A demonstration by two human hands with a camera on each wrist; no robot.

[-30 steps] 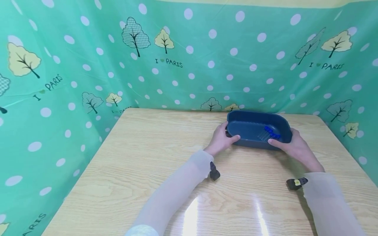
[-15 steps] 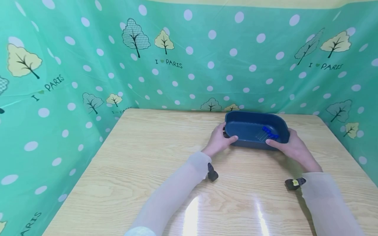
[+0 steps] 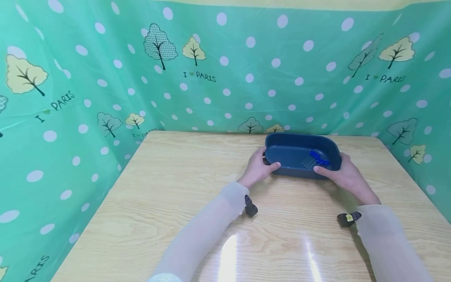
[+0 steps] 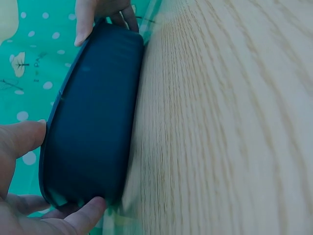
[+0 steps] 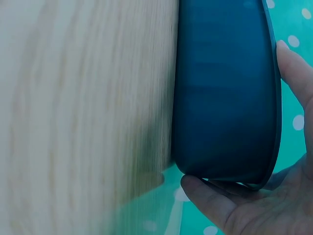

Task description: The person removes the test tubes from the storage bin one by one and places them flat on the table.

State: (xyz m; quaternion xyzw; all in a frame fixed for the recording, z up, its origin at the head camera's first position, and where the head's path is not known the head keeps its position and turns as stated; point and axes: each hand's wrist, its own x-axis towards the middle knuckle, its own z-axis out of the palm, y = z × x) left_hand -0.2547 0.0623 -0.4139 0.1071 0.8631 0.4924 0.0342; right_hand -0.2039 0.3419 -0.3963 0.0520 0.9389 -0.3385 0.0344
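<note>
An oblong dark blue plastic bin (image 3: pixel 297 172) sits toward the back right of the table. Inside, near its right end, lie several thin clear pieces with bright blue ends (image 3: pixel 318 158); they are too small to name. My left hand (image 3: pixel 256 167) grips the left end, its thumb at the near rim. The right hand (image 3: pixel 347 174) holds the opposite end, thumb over the near edge. In the left wrist view, the bin's outer wall (image 4: pixel 95 107) stands between both hands. The right wrist view has fingers around the bin's end (image 5: pixel 227 112).
The light wood-grain table (image 3: pixel 169 188) spreads out left and in front of the bin. A green dotted curtain (image 3: pixel 211 51) with tree prints hangs behind and along both sides. A small dark piece (image 3: pixel 266 159) shows between the left hand and the bin.
Both hands and the bin have shifted slightly left in the head view, with the clear pieces still inside. The grip looks the same; the view itself has also moved a little.
</note>
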